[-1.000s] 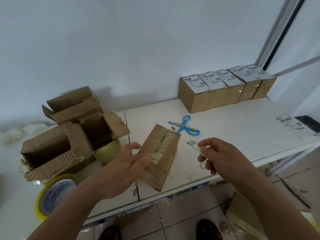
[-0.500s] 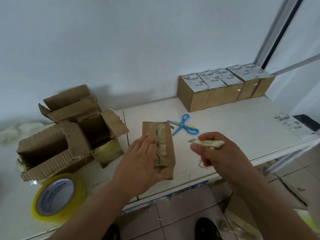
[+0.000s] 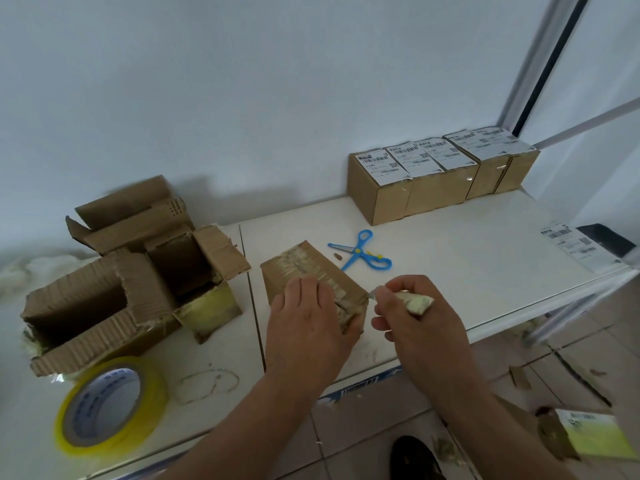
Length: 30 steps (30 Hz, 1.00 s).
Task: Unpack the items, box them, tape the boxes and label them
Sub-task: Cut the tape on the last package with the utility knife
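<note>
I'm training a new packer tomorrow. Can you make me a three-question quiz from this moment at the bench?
1. True or false: the left hand rests on the taped box while the right hand grips the small cutter.
2. Which tool lies unused just beyond that box? A) blue scissors B) a marker C) a stapler
3. Fill in: the yellow tape roll sits at the table's near ____ corner.

Key: 1 true; 2 A; 3 left.
</note>
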### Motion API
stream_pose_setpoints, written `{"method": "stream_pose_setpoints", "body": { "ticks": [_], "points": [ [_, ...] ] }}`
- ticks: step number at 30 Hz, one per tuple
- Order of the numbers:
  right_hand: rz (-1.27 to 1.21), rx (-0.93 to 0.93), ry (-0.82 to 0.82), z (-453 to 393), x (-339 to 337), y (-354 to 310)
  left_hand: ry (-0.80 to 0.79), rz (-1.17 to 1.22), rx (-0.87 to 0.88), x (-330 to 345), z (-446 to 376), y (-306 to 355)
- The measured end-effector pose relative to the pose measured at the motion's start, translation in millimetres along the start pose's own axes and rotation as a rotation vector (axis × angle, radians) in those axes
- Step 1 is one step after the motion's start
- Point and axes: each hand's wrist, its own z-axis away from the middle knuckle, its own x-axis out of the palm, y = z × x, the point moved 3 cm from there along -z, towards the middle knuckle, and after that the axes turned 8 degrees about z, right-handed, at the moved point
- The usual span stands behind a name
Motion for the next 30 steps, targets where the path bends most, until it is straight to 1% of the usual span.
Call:
{"method": "stream_pose_setpoints", "body": {
  "ticks": [3, 5, 12, 18, 20, 22, 25, 30],
  "points": [
    [-0.121, 0.059, 0.07, 2, -2, 0, -0.054, -0.011, -0.012, 0, 2, -3],
    [-0.224, 0.096, 0.087, 7, 3, 1, -0.075, -0.007, -0.008, 0, 3, -4],
    [-0.311, 0.12, 0.108, 16, 37, 5, -0.083, 0.024, 0.052, 1, 9, -5],
    [-0.3, 0.116, 0.074, 1, 32, 7, -0.152, 0.026, 0.188, -13, 0, -24],
    [-0.326, 0.118, 0.031, -4, 28, 6, -0.207, 0.08, 0.256, -16, -8, -38],
    [-0.315, 0.103, -0.008, -8, 26, 5, -0.297, 0.154, 0.298, -16, -13, -48],
    [-0.299, 0.101, -0.018, -7, 24, 7, -0.378, 0.251, 0.266, -10, -13, -48],
    [-0.245, 0.099, -0.024, -2, 18, 11, -0.346, 0.284, 0.237, -5, -10, -40]
  ]
}}
